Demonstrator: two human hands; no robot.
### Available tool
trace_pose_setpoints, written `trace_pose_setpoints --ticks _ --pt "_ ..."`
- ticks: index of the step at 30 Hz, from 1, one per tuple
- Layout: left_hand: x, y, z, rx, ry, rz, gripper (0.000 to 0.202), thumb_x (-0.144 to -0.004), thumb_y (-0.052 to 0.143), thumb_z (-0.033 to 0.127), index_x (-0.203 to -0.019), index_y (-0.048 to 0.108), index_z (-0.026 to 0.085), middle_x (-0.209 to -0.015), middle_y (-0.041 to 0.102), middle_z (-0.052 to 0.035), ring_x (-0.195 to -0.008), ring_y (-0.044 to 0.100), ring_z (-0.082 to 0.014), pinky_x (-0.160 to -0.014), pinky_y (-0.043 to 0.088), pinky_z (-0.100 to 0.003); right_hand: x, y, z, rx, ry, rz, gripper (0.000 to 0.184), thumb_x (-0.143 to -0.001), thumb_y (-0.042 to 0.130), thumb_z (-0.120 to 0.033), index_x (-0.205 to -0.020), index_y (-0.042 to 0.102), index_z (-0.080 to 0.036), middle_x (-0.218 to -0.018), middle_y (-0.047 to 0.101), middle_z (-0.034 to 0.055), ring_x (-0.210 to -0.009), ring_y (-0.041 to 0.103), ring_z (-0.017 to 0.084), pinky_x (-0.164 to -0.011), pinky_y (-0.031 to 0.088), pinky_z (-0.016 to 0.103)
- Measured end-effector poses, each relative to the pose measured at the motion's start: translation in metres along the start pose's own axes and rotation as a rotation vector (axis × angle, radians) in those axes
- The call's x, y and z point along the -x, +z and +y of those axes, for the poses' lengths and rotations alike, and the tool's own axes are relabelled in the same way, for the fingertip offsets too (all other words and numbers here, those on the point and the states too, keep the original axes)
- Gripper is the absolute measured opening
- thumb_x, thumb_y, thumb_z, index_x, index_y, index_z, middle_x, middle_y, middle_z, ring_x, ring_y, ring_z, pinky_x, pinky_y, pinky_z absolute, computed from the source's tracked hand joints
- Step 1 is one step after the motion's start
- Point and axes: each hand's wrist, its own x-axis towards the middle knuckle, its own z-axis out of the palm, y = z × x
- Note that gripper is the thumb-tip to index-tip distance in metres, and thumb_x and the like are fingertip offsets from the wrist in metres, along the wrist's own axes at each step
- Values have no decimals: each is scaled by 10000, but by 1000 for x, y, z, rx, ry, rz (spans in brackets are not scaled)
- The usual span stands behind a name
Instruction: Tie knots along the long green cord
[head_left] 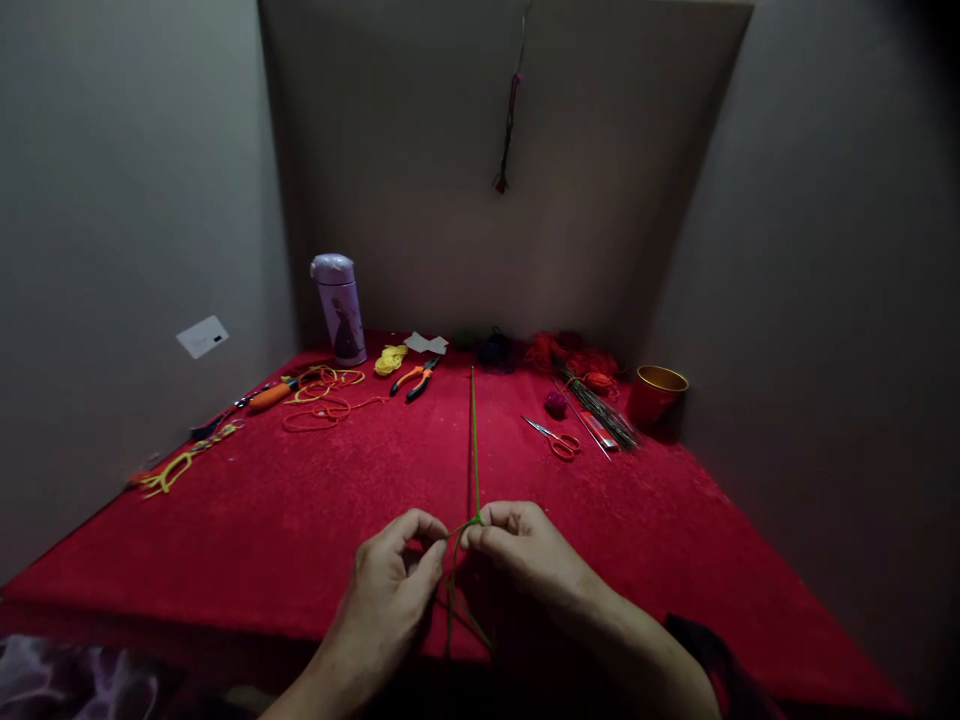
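Between your hands and twelve o'clock, a green cord (475,440) stretches over the red tablecloth (360,465); your right hand (532,550) pinches its near end, your left hand (394,570) a thin strand (460,529). Red-handled scissors (553,437) lie between one and two, a lilac flask (341,310) stands at eleven.

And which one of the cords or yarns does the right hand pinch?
The green cord, stretched in a straight line away from the right hand. The yellow yarn and the purple ball lie apart, with no hand touching them.
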Motion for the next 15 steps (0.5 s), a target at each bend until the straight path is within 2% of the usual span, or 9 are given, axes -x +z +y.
trace_pose_setpoints --ticks 6,9,11,15 --pt "19 8 1 -303 250 70 176 -854 418 201 -836 593 192 -788 609 -23 -693 565 -142 -628 400 -241 6 -1 -3 48 -37 -24 120 -730 551 -250 -664 534 -151 -441 344 -92 -376 235 39 -370 154 189" --pt "32 15 0 -367 297 51 196 -841 397 159 -833 591 185 -782 600 -29 -690 568 -145 -643 399 -249 8 -2 0 56 -67 -21 152 -725 582 -286 -681 539 -147 -464 362 -87 -387 245 39 -379 163 191" --pt "43 19 0 -325 262 -18 188 -826 402 156 -799 586 181 -750 598 -22 -673 559 -140 -633 396 -242 9 -3 2 55 -97 -13 152 -722 585 -289 -687 538 -148 -473 345 -91 -390 227 38 -381 154 195" --pt "75 20 -2 -105 61 -288 144 -764 458 177 -701 587 185 -592 569 18 -564 510 -119 -522 359 -208 11 -4 3 62 -140 -18 166 -712 585 -287 -655 495 -160 -488 292 -98 -402 169 41 -377 109 205"
